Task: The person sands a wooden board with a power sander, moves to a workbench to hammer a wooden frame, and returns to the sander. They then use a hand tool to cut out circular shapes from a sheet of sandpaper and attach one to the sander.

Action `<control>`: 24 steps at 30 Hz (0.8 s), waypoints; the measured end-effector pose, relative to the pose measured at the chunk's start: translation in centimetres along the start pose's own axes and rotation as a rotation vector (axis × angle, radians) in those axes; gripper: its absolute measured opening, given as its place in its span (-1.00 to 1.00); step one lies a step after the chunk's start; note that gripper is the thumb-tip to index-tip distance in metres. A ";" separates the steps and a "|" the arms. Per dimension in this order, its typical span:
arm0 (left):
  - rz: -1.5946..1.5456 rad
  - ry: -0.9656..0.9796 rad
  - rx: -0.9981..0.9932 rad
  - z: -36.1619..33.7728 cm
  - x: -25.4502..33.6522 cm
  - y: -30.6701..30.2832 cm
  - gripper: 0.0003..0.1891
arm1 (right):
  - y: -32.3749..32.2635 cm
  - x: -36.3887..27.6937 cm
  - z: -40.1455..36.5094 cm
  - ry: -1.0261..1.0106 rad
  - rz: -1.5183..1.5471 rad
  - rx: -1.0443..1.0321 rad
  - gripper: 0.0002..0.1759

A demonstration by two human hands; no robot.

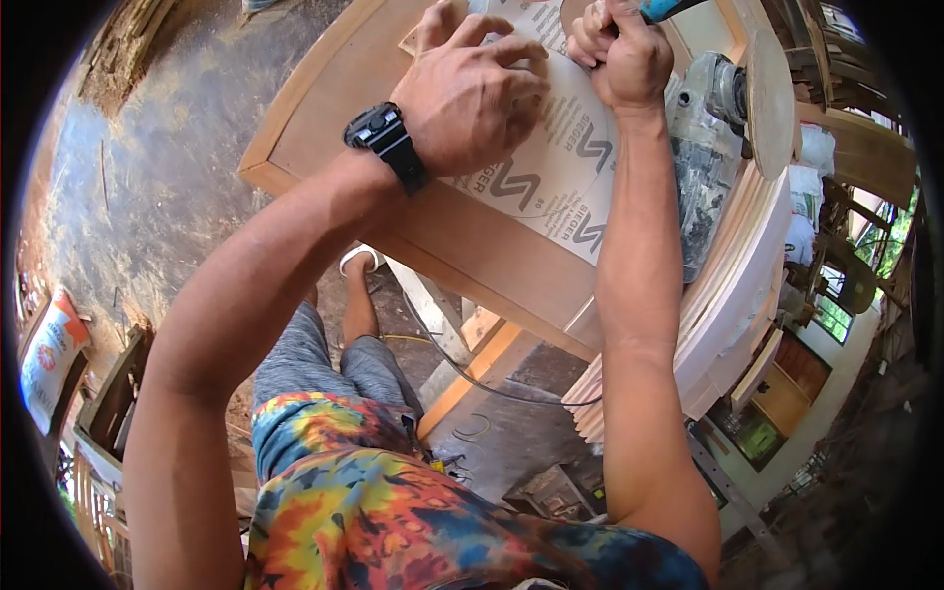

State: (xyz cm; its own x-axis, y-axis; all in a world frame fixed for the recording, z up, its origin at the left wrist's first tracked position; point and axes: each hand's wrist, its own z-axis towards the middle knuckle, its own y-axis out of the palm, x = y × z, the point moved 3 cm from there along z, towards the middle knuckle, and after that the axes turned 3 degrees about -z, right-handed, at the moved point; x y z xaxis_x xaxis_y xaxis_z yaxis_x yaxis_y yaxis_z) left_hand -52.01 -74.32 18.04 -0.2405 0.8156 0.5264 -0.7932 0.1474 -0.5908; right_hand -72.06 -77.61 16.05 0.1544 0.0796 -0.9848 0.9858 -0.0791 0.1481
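A white sheet of sandpaper, its printed back facing up, lies on a wooden panel with a lighter frame. My left hand, with a black watch at the wrist, rests over the sheet, its fingers apart and bent. To its right, my right hand is closed around a blue-handled tool; the tool's working end is hidden by the fingers and the frame edge. Beside my right forearm lies an angle grinder with a large round disc.
Curved strips of wood are stacked at the panel's right side. A dark cable hangs below the panel, near a wooden support. On the left, a printed sack stands on the dusty floor.
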 end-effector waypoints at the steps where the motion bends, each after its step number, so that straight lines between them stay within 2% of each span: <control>1: 0.000 -0.027 -0.058 -0.2 -0.1 0.2 -0.96 | -0.2 0.1 0.1 0.005 0.023 -0.014 -0.40; 2: 0.002 -0.052 -0.116 -0.4 -0.3 0.4 -0.93 | -0.3 0.1 0.1 0.007 0.047 -0.029 -0.41; 5: -0.062 -0.063 -0.126 -0.4 -0.7 0.7 -0.93 | -0.4 0.3 0.3 0.025 0.093 -0.075 -0.43; 11: -0.033 -0.050 -0.038 -1.0 -0.8 0.6 -0.91 | -0.6 0.4 0.3 0.027 0.098 -0.076 -0.45; 24: -0.065 -0.032 -0.019 -1.2 -1.1 0.7 -0.89 | -0.7 0.4 0.0 -0.034 0.075 -0.090 -0.48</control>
State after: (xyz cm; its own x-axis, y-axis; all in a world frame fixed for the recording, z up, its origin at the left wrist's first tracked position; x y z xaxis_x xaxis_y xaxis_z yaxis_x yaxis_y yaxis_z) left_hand -51.62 -74.45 16.31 -0.2064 0.7859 0.5829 -0.7970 0.2106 -0.5661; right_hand -72.72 -77.49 15.51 0.2271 0.0428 -0.9729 0.9737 0.0062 0.2276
